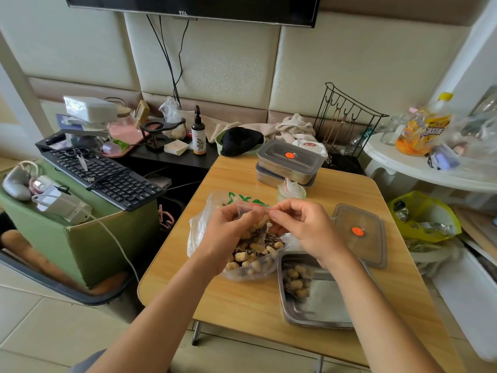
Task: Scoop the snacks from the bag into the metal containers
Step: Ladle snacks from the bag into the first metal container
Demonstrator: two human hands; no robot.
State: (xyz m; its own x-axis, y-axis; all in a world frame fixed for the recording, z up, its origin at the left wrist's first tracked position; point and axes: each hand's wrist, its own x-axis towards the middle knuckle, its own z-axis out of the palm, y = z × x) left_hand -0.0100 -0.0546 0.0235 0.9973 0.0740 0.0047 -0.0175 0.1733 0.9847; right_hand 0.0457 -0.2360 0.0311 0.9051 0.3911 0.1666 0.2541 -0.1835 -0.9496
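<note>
A clear plastic bag (204, 232) full of peanuts in their shells and sunflower seeds lies on the wooden table (242, 300). My left hand (228, 235) grips the bag's rim at its left side. My right hand (304, 227) pinches the opposite edge of the rim, so the mouth is held between both hands. Just right of the bag sits an open metal container (322, 308) with a small heap of peanuts (295, 281) in its left end; my right forearm crosses over it. Its lid (363, 232), with an orange dot, lies flat beside it.
Two closed metal containers (289, 165) are stacked at the table's far edge, a small knotted plastic bag (290, 188) in front of them. A keyboard (105, 176) sits on a green box at left. A white round table (430, 168) with bottles and a yellow bag (425, 216) stand at right.
</note>
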